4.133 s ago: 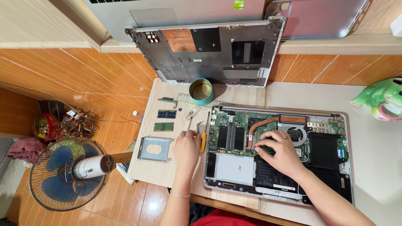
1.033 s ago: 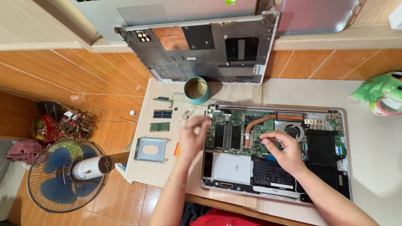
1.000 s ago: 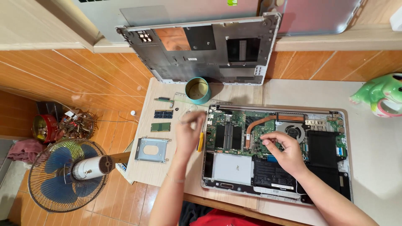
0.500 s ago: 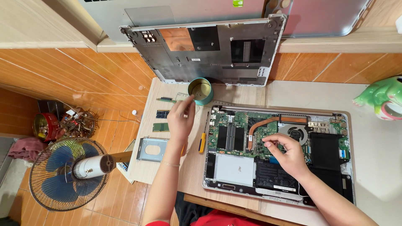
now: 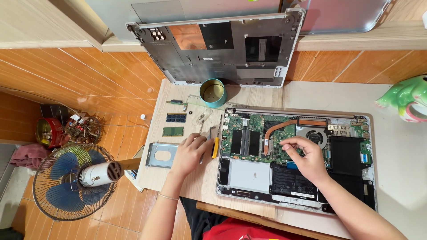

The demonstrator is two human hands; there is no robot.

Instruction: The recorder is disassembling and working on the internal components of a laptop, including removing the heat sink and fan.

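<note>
We see the left hand (image 5: 189,153) lying on the bench (image 5: 178,178) just left of the opened laptop (image 5: 296,155), its fingers curled down over small tools there; whether they actually grip anything we cannot tell. Touching that hand on its right side is a yellow-handled screwdriver (image 5: 215,146), pointing up alongside the laptop's left edge. Our right hand (image 5: 307,158) sits over the laptop's circuit board, fingers bunched and tipped down onto the board near the copper heat pipe (image 5: 284,126); a pinch is likely, but what is held is too small to see. The fan (image 5: 316,135) of the laptop is just up and right of that hand, the black battery (image 5: 293,180) just below it. On the bench left of the left hand: a metal drive bracket (image 5: 161,154), and above it two green memory sticks (image 5: 174,124). A teal tin cup (image 5: 212,92) stands near the bench's far edge. The removed laptop bottom cover (image 5: 218,49) leans against the wall behind. A floor fan (image 5: 75,180) stands on the floor at left.
</note>
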